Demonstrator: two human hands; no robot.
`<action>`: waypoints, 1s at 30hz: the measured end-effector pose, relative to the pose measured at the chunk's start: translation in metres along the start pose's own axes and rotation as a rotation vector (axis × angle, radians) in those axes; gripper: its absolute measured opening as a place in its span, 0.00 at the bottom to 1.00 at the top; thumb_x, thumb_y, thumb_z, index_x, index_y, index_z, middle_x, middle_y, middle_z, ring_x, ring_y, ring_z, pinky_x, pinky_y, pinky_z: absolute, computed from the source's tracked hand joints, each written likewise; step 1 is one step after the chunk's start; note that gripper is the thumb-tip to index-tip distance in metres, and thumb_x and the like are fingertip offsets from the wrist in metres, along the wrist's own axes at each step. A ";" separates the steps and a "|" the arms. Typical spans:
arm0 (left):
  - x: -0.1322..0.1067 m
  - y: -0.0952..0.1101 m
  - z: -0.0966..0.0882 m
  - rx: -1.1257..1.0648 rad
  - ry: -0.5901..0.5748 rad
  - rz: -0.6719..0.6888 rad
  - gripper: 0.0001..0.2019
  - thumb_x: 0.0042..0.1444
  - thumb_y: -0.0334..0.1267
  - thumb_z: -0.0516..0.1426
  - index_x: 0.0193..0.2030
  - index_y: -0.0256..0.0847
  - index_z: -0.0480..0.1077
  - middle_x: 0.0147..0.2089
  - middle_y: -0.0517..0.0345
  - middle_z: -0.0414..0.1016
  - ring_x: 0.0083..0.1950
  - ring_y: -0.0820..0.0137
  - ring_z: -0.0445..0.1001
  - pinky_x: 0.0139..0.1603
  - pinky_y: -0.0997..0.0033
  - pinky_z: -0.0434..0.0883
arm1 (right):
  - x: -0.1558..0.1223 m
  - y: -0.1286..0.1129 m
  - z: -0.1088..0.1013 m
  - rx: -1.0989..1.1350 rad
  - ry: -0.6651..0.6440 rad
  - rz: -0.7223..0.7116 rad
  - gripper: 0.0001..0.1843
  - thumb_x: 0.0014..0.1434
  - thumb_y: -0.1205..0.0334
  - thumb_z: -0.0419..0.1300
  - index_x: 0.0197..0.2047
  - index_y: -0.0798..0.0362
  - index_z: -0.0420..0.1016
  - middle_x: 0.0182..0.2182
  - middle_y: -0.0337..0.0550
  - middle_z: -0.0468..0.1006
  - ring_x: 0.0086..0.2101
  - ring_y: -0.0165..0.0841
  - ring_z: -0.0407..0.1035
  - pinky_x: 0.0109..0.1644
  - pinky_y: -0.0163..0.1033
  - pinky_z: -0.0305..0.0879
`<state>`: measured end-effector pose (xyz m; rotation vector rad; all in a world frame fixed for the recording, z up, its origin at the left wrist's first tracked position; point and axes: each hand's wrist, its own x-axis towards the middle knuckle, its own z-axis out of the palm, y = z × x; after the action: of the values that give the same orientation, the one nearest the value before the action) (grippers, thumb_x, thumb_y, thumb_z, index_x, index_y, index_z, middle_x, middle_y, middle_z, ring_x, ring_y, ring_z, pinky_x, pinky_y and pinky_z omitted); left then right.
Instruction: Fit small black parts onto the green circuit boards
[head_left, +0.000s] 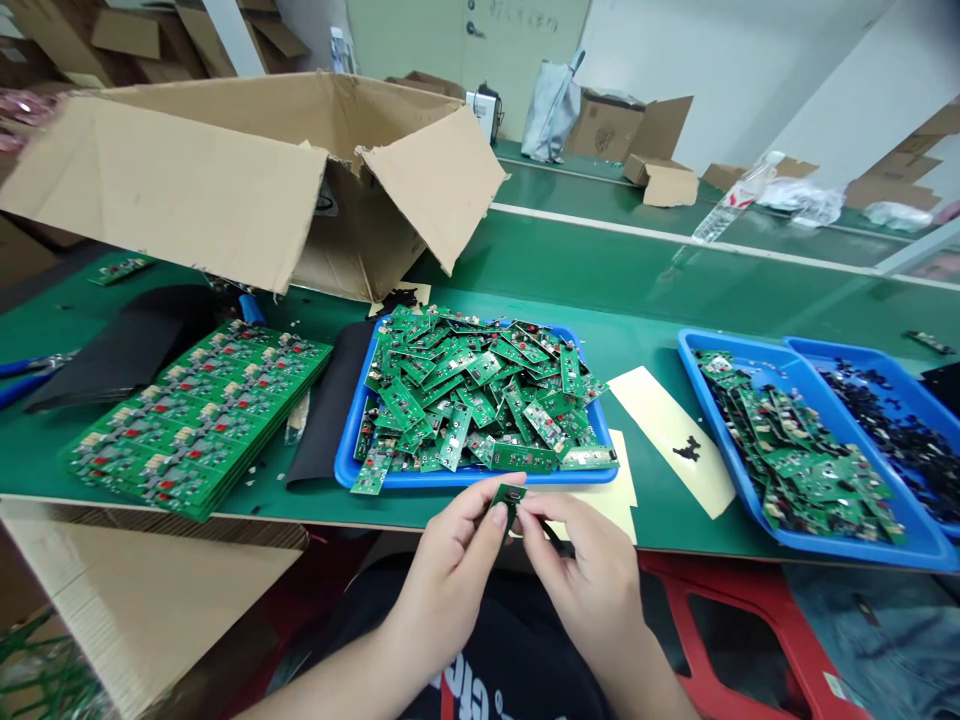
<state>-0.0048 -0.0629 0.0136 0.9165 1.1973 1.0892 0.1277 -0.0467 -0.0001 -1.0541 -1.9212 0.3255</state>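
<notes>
My left hand (450, 565) and my right hand (589, 580) meet just below the table's front edge. Both pinch one small green circuit board (508, 499) between fingertips and thumbs. Right above them stands a blue tray (346, 465) heaped with several loose green boards (480, 395). A yellow paper sheet (611, 500) lies under the tray's near right corner.
A stack of uncut green board panels (199, 415) lies at left beside black foam sheets (127, 345). An open cardboard box (247, 180) stands behind. At right, two blue trays (795, 545) hold boards (799, 455) and small black parts (896, 435). A red stool (750, 650) is below.
</notes>
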 end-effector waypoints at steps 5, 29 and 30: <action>0.001 -0.002 -0.001 0.063 0.013 0.049 0.13 0.58 0.38 0.52 0.46 0.39 0.72 0.45 0.55 0.79 0.45 0.67 0.75 0.48 0.72 0.70 | -0.001 -0.002 0.002 -0.011 0.029 0.010 0.05 0.61 0.70 0.55 0.35 0.54 0.72 0.28 0.44 0.80 0.29 0.32 0.76 0.33 0.32 0.72; 0.006 -0.003 0.002 0.029 0.036 0.044 0.11 0.57 0.39 0.53 0.41 0.39 0.73 0.32 0.58 0.76 0.29 0.73 0.70 0.32 0.76 0.71 | -0.005 -0.003 0.008 0.015 0.040 0.044 0.05 0.61 0.70 0.54 0.40 0.53 0.70 0.28 0.43 0.79 0.27 0.31 0.76 0.31 0.32 0.73; 0.006 -0.002 0.002 0.024 0.037 0.043 0.11 0.57 0.39 0.52 0.41 0.38 0.73 0.31 0.59 0.75 0.29 0.73 0.69 0.32 0.75 0.71 | -0.006 -0.003 0.008 0.027 0.047 0.061 0.07 0.61 0.69 0.54 0.42 0.54 0.69 0.30 0.44 0.79 0.29 0.31 0.76 0.33 0.33 0.74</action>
<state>-0.0026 -0.0572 0.0104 0.9475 1.2283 1.1324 0.1215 -0.0515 -0.0066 -1.0947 -1.8409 0.3563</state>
